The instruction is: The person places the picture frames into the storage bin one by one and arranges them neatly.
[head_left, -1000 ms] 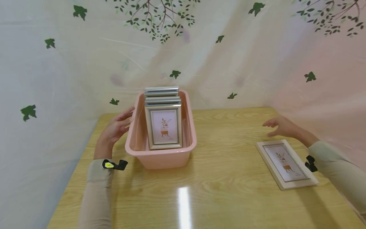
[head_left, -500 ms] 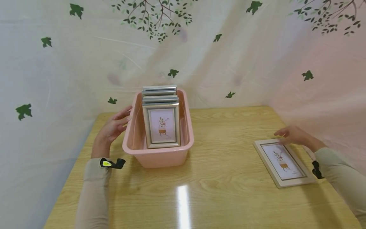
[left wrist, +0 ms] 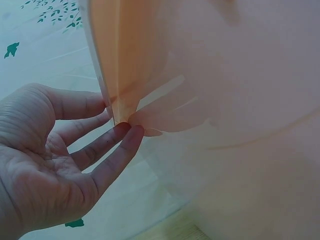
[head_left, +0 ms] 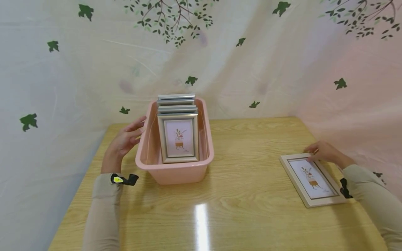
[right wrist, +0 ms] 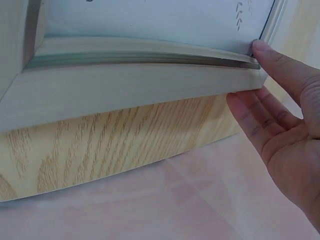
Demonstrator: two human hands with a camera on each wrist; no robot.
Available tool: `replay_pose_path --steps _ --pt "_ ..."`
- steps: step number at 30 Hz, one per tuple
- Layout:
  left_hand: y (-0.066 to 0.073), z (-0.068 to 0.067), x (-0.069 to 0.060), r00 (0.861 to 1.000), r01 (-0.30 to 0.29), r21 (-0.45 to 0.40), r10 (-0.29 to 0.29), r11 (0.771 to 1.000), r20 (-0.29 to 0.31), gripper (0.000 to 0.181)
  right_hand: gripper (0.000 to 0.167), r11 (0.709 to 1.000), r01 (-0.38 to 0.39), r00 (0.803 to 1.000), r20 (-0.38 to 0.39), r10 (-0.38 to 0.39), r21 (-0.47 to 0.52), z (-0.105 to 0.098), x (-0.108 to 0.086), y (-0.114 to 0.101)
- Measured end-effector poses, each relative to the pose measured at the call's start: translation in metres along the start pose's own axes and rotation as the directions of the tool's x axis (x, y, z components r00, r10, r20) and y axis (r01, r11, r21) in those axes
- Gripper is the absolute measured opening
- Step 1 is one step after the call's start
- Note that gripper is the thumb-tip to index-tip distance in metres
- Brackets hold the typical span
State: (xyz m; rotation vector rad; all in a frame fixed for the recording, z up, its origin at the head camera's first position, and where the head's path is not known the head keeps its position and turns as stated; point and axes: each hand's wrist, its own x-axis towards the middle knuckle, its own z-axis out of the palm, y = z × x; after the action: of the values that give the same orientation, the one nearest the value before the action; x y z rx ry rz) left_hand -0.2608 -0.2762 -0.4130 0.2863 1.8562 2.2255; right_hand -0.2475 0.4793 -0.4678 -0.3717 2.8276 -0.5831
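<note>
On the right of the table lies a cream picture frame (head_left: 312, 181) with a potted-plant print. My right hand (head_left: 328, 153) pinches its far edge; in the right wrist view the thumb (right wrist: 280, 60) lies on the face and the other fingers reach under the border. On the left stands a pink plastic basin (head_left: 176, 174). My left hand (head_left: 125, 139) rests against its outer left side, its extended fingertips touching the wall below the rim, as the left wrist view also shows. Inside the basin, several silvery frames stand in a row, the front picture frame (head_left: 179, 139) showing the same print.
The wooden table (head_left: 245, 195) runs between basin and loose frame, with a bright light reflection near its front. Behind it hangs a pale curtain (head_left: 235, 80) with leaf patterns, close to the table's back and right edges.
My right hand has come down from above the table onto the far edge of the loose picture frame and now grips it. The left hand stays at the basin.
</note>
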Motion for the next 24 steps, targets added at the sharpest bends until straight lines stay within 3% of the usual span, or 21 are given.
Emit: replay_pose_path --steps 6,15,24 --pt "0.001 0.001 -0.001 1.000 0.004 0.010 -0.004 1.000 -0.006 0.061 0.039 0.996 -0.077 0.997 0.006 0.077 0.038 0.000 -0.003 -0.002" --pt "0.001 0.001 -0.002 1.000 0.011 0.024 -0.011 1.000 -0.003 0.061 0.041 0.996 -0.052 0.999 -0.012 0.053 0.077 0.005 -0.006 -0.006" --pt "0.003 0.002 -0.002 1.000 0.008 0.017 -0.008 1.000 0.005 0.062 0.048 0.982 -0.086 0.995 -0.025 0.092 0.167 0.006 0.001 -0.016"
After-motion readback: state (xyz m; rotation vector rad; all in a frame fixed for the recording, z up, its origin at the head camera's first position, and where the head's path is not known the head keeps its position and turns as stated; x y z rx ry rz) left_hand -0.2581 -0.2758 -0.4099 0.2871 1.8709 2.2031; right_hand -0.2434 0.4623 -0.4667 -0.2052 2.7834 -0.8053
